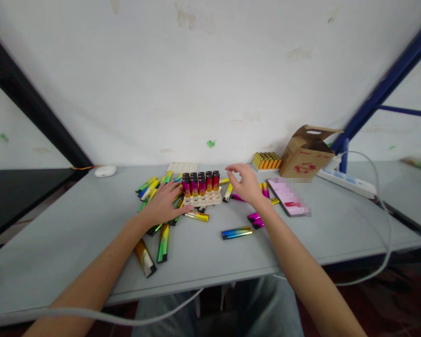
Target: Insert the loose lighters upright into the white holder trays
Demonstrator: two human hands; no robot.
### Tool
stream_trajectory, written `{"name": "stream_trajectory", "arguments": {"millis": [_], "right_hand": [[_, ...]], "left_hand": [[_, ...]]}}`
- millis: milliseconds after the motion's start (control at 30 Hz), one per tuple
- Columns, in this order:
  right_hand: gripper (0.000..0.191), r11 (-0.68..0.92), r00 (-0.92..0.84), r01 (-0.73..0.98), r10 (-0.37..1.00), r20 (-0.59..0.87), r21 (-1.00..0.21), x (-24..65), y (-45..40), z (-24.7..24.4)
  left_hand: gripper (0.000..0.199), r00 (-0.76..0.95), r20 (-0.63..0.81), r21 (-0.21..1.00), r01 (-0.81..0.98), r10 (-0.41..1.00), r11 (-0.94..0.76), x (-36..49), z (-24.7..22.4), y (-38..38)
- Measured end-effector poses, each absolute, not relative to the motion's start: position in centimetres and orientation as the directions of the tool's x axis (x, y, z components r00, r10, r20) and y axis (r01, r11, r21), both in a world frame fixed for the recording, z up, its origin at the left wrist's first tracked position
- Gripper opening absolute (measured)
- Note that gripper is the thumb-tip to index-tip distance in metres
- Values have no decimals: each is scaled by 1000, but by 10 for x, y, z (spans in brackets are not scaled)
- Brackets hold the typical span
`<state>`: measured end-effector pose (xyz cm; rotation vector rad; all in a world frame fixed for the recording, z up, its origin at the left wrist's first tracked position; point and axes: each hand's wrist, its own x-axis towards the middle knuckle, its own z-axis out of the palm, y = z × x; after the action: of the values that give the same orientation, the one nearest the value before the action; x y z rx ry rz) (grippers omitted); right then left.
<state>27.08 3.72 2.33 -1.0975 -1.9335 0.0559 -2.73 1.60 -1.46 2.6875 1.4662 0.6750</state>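
A white tray (pixel 205 200) with round holes stands mid-table, and several red-purple lighters (pixel 200 184) stand upright in its back rows. My left hand (pixel 163 204) is spread at the tray's left end, over a heap of green and yellow lighters (pixel 164 243); its thumb reaches along the tray's front edge. Right of the tray, my right hand (pixel 244 183) hovers with curved fingers apart and nothing visible between them. Beneath and around it lie purple lighters (pixel 255 220). A blue-gold lighter (pixel 236 232) lies closer to the front edge, and a yellow lighter (pixel 197 216) lies before the tray.
Behind the heap lies another white tray (pixel 182 167). At the back right are a block of orange-yellow lighters (pixel 266 161) and an open cardboard box (pixel 307 157). A phone (pixel 288 196), a power strip (pixel 347 182) and a white cable (pixel 389 224) lie right; a white case (pixel 105 171) sits left.
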Motion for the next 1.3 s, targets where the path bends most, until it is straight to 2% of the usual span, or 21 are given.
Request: {"name": "stream_trajectory", "arguments": {"millis": [100,167,300,400,500,567,667,800,1000,1133,1300], "right_hand": [[18,492,-315,710,862,398,-503,292,44,24],[18,450,-350,762,891,288,-466,302,44,25],[33,333,-332,874,941,63,-355,309,38,31],[31,239,-286,915,953,-104,-326,306,35,34],[24,224,-282,927,945,-166,-302,304,34,35],[20,245,-310,914,936,-168,-323,304,35,36],[21,236,-328,864,934,-141,-446,307,36,38],[19,267,-347,751,938,-17,-603,309,36,40],[28,396,-383,431,894,232,-811,303,32,47],[31,402,-441,184,849,290,-897,294,24,57],[31,339,-434,-18,845,313,-941,278,18,56]], "left_hand": [[73,468,357,197,808,808,-555,-27,-14,15],[75,464,357,193,812,811,-550,-27,-14,15],[73,472,363,187,808,804,-559,-27,-14,16],[74,470,359,190,809,807,-556,-28,-14,16],[77,469,339,181,818,816,-546,-28,-13,15],[75,468,329,174,824,820,-540,-28,-13,15],[74,467,326,171,826,822,-538,-27,-14,15],[82,454,332,181,829,826,-529,-27,-14,15],[87,413,331,217,842,848,-495,-25,-12,13],[95,392,335,241,844,857,-480,-26,-11,13],[98,379,338,252,845,861,-471,-27,-12,14]]}}
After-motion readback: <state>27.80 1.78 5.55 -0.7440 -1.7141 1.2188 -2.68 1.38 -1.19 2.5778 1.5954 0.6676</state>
